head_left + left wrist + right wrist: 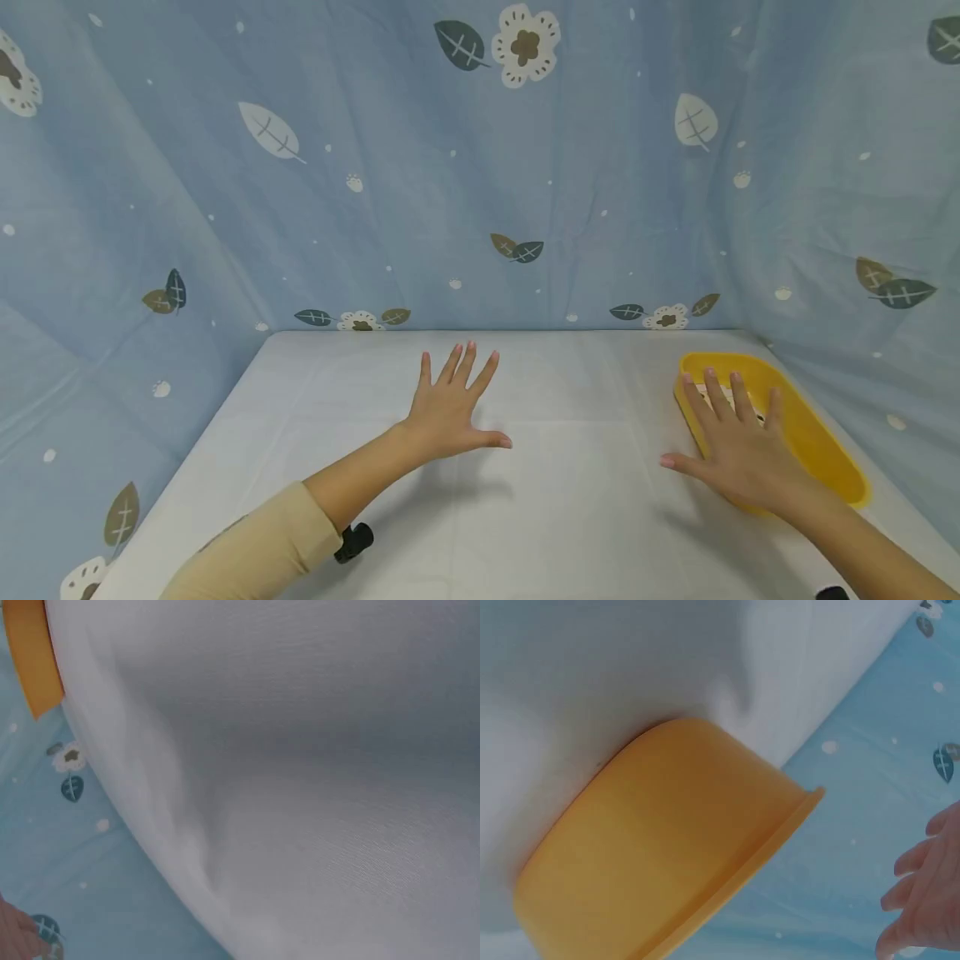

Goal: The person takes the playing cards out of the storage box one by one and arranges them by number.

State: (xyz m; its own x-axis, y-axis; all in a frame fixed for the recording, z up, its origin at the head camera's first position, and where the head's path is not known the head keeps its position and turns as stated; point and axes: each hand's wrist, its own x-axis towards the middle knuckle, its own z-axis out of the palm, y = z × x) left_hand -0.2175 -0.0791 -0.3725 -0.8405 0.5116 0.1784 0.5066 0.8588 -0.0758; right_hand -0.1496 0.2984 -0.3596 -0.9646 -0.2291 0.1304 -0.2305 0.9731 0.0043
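Fingers of the right hand [744, 454] were spread wide beside the yellow tub [819, 429], which stood near the right edge of the white table [570, 508], so a careless sweep could have caught its raised rim and shoved it toward the blue cloth [840, 321]. That hand also hid part of a white, dark-spotted item [707, 392] inside the tub, so a blind grasp might well have missed it. The left hand [444, 418] hung over the table, fingers likewise splayed, with a black device [354, 543] below its forearm.
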